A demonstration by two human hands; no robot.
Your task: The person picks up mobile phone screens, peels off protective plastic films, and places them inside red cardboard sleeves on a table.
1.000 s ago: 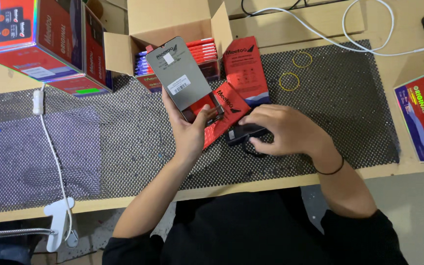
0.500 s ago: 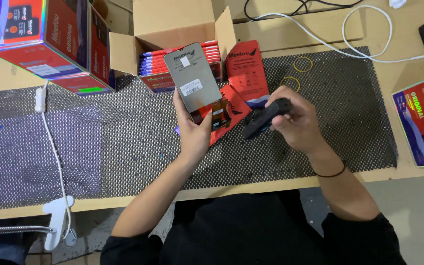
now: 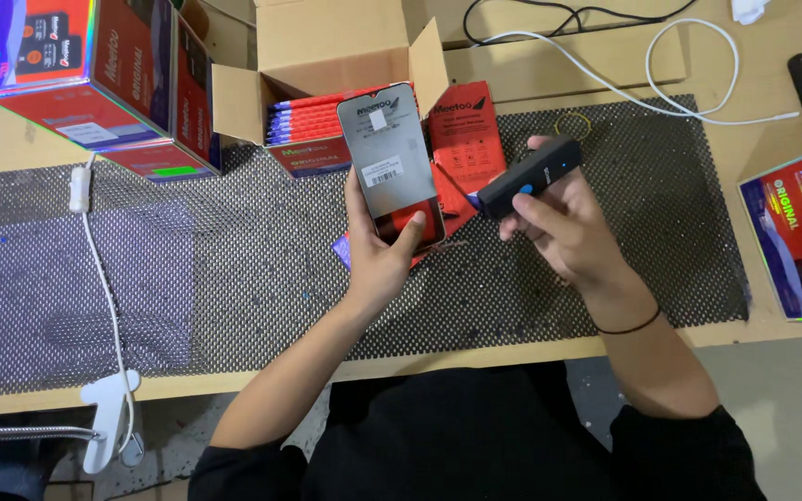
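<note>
Grey phone screen panel (image 3: pixel 390 162), white stickers on its face, held upright in left hand (image 3: pixel 378 255) before the open carton (image 3: pixel 345 65) at the worktop's far edge; right hand (image 3: pixel 563 227) clasps black handheld scanner (image 3: pixel 529 176).

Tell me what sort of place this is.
Probably a packing or stock-checking bench for phone parts: an open cardboard carton of identical red boxes, a black mesh mat, and a handheld scanner in the right hand aimed at a phone screen panel.

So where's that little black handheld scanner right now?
In the head view, the small black handheld scanner sits in the person's right hand, right of centre above the black mesh mat, beside the grey phone screen panel held in the left hand.
</note>
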